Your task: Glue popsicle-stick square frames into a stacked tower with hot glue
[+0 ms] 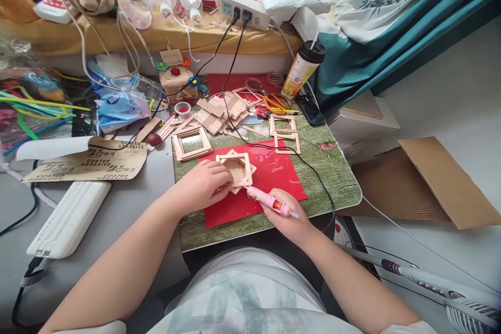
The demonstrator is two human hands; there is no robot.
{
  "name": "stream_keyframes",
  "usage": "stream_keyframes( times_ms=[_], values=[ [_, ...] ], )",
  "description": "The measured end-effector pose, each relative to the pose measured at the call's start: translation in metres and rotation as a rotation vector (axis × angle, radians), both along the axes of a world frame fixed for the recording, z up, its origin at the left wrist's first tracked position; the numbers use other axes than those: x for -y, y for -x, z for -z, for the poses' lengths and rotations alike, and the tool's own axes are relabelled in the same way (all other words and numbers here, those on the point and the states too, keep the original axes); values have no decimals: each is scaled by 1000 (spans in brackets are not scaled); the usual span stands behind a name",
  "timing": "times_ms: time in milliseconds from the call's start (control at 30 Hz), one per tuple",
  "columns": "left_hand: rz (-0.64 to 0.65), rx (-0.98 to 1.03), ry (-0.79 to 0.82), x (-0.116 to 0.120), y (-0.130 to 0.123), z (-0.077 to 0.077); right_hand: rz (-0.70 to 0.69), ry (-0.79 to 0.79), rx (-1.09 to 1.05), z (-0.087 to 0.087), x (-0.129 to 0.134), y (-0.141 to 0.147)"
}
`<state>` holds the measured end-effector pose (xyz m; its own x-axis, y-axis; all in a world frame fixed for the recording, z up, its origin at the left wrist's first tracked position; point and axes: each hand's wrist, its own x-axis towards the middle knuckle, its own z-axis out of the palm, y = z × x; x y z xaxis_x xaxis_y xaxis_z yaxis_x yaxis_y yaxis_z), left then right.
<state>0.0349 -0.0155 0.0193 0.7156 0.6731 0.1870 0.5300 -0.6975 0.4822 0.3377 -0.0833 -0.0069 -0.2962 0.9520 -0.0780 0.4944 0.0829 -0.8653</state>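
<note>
On a red sheet (282,167) sits a small box of stacked craft sticks (247,169), its square layers turned against one another. The fingers of my left hand (205,182) are curled against the box's left side, gripping it. My right hand (289,214) is wrapped round a pink hot glue gun (266,199), whose nozzle points left at the box's lower right edge. Whether the nozzle touches the wood I cannot tell. The glue gun's trigger is hidden by my fingers.
Craft-stick frames (191,143) and a pile of loose sticks (225,112) lie behind. A black cord (313,169) crosses the green board (329,182). A drink cup (303,70) stands at the back right, sandpaper (86,162) and a white power strip (68,219) at the left.
</note>
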Motion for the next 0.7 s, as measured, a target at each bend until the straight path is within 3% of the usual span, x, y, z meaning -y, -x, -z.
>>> stream_keyframes(
  times_ms=[700],
  values=[
    [8, -25, 4, 0, 1, -1, 17, 11, 88, -3, 0, -2]
  ],
)
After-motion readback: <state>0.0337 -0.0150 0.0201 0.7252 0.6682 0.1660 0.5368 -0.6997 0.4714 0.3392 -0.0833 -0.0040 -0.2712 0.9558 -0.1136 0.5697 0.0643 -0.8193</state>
